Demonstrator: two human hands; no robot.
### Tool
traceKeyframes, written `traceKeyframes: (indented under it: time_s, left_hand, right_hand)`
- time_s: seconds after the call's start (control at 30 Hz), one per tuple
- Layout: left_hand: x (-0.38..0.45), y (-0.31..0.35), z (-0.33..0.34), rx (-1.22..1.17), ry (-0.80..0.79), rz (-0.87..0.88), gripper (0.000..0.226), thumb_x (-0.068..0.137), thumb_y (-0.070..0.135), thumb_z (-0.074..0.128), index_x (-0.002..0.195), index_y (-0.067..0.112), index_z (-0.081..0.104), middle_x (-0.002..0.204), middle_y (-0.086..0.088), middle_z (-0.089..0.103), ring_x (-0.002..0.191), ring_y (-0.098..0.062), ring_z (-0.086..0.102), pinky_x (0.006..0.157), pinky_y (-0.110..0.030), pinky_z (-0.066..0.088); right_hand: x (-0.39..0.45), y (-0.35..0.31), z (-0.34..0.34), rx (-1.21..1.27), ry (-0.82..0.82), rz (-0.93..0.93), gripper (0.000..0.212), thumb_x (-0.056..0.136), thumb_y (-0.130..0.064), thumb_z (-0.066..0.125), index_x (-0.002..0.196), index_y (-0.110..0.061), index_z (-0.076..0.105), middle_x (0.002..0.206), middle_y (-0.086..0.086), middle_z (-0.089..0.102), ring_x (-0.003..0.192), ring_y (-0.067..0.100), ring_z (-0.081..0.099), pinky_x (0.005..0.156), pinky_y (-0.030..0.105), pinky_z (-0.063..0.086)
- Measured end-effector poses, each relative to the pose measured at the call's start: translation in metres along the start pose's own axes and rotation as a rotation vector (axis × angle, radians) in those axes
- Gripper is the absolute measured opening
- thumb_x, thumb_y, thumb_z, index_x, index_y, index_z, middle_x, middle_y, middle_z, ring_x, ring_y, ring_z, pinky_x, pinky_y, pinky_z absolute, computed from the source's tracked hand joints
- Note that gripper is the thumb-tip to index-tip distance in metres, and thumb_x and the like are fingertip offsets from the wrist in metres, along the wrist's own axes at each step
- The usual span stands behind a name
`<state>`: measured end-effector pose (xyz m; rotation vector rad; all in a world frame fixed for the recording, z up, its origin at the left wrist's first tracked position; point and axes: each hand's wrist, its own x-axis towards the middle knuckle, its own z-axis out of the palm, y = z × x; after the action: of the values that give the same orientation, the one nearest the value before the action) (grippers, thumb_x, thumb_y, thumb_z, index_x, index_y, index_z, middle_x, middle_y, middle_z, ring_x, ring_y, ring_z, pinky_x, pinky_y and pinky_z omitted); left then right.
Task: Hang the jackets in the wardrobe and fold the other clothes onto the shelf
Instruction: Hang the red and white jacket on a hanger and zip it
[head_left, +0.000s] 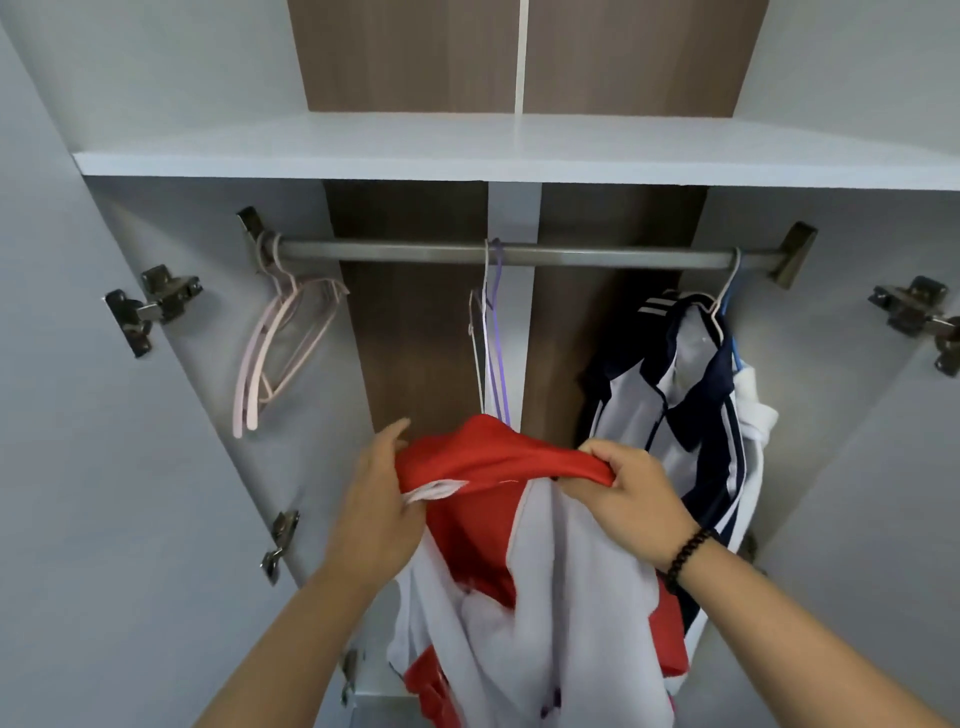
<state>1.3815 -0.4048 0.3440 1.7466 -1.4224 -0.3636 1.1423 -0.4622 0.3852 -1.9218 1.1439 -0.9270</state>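
Both hands hold a red and white jacket (545, 571) in front of the open wardrobe, below the metal rail (519, 254). The left hand (382, 499) is closed on the red collar at the left side, and the right hand (631, 493) pinches the collar at the right. A navy and white jacket (675, 405) hangs at the right end of the rail. Empty pink hangers (280, 353) hang at the far left. The white shelf (467, 150) is above.

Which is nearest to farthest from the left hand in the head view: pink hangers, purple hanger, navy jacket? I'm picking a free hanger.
1. Purple hanger, mid-rail, just above the left hand.
2. Pink hangers, at the rail's left end.
3. Navy jacket, hung at the right end.
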Motion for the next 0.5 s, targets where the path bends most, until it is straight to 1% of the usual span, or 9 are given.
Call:
traceKeyframes:
  time_s: [0.07, 0.1, 0.17, 0.23, 0.3, 0.33, 0.4, 0.43, 0.5]
  left_hand:
    - [0.015, -0.004, -0.009, -0.17, -0.197, -0.107, 0.042, 0.09, 0.008, 0.064, 0.124, 0.03, 0.051, 0.105, 0.01, 0.062, 0.092, -0.005, 0.062, 0.072, -0.007, 0.045]
    - [0.023, -0.006, -0.013, -0.242, -0.272, -0.141, 0.032, 0.09, 0.009, 0.065, 0.114, 0.03, 0.058, 0.099, 0.011, 0.065, 0.086, -0.002, 0.064, 0.065, -0.004, 0.045]
    - [0.036, -0.01, -0.023, -0.28, -0.387, -0.163, 0.021, 0.087, 0.016, 0.071, 0.1, 0.031, 0.066, 0.091, 0.012, 0.07, 0.079, 0.006, 0.066, 0.061, -0.003, 0.045]
    - [0.046, -0.012, -0.029, -0.251, -0.45, -0.166, 0.014, 0.082, 0.024, 0.076, 0.091, 0.033, 0.07, 0.082, 0.015, 0.073, 0.076, 0.006, 0.067, 0.06, -0.005, 0.047]
    - [0.055, -0.013, -0.031, -0.228, -0.438, -0.176, 0.009, 0.08, 0.029, 0.078, 0.083, 0.034, 0.071, 0.074, 0.02, 0.073, 0.073, 0.004, 0.068, 0.058, -0.007, 0.048]
    - [0.06, -0.011, -0.031, -0.22, -0.412, -0.178, 0.008, 0.078, 0.031, 0.079, 0.079, 0.034, 0.071, 0.071, 0.022, 0.071, 0.071, 0.004, 0.068, 0.055, -0.007, 0.048]
    - [0.069, -0.008, -0.03, -0.217, -0.352, -0.187, 0.01, 0.077, 0.034, 0.079, 0.073, 0.034, 0.07, 0.064, 0.022, 0.069, 0.066, 0.003, 0.067, 0.051, -0.007, 0.047]
    - [0.073, -0.007, -0.03, -0.216, -0.325, -0.194, 0.011, 0.077, 0.036, 0.078, 0.072, 0.034, 0.069, 0.063, 0.021, 0.069, 0.065, 0.001, 0.068, 0.051, -0.009, 0.048]
    - [0.08, -0.009, -0.028, -0.207, -0.289, -0.211, 0.012, 0.078, 0.038, 0.077, 0.072, 0.034, 0.068, 0.067, 0.018, 0.069, 0.067, -0.006, 0.069, 0.057, -0.015, 0.053]
  right_hand:
    - [0.007, 0.012, 0.012, -0.013, -0.063, 0.098, 0.022, 0.081, -0.018, 0.071, 0.076, 0.002, 0.062, 0.06, 0.0, 0.048, 0.053, 0.004, 0.042, 0.053, 0.015, 0.034]
    - [0.009, 0.018, 0.018, -0.017, -0.07, 0.132, 0.023, 0.082, -0.019, 0.071, 0.073, 0.0, 0.062, 0.059, -0.002, 0.047, 0.054, 0.004, 0.042, 0.053, 0.016, 0.033]
    - [0.013, 0.032, 0.033, 0.012, -0.075, 0.184, 0.025, 0.083, -0.02, 0.071, 0.065, -0.009, 0.057, 0.055, -0.008, 0.044, 0.053, 0.004, 0.041, 0.053, 0.016, 0.032]
    - [0.017, 0.042, 0.046, 0.031, -0.125, 0.248, 0.025, 0.083, -0.023, 0.071, 0.065, -0.014, 0.056, 0.053, -0.011, 0.046, 0.052, 0.005, 0.044, 0.053, 0.018, 0.036]
    - [0.024, 0.049, 0.057, 0.005, -0.18, 0.292, 0.024, 0.081, -0.026, 0.073, 0.067, -0.014, 0.058, 0.059, -0.008, 0.053, 0.057, 0.006, 0.05, 0.06, 0.023, 0.043]
    - [0.029, 0.049, 0.061, 0.011, -0.183, 0.302, 0.021, 0.079, -0.023, 0.074, 0.066, -0.016, 0.059, 0.063, -0.007, 0.057, 0.062, 0.007, 0.053, 0.065, 0.025, 0.046]
    - [0.046, 0.043, 0.069, 0.065, -0.071, 0.283, 0.017, 0.08, -0.009, 0.069, 0.07, -0.02, 0.061, 0.072, -0.006, 0.063, 0.072, 0.009, 0.058, 0.073, 0.022, 0.05]
    - [0.056, 0.039, 0.072, 0.09, 0.054, 0.244, 0.018, 0.082, -0.004, 0.064, 0.074, -0.02, 0.063, 0.075, -0.004, 0.064, 0.073, 0.008, 0.059, 0.07, 0.016, 0.049]
    - [0.077, 0.029, 0.075, 0.142, 0.344, 0.168, 0.019, 0.084, 0.0, 0.058, 0.08, -0.018, 0.063, 0.075, 0.001, 0.062, 0.063, 0.001, 0.053, 0.059, 0.008, 0.042]
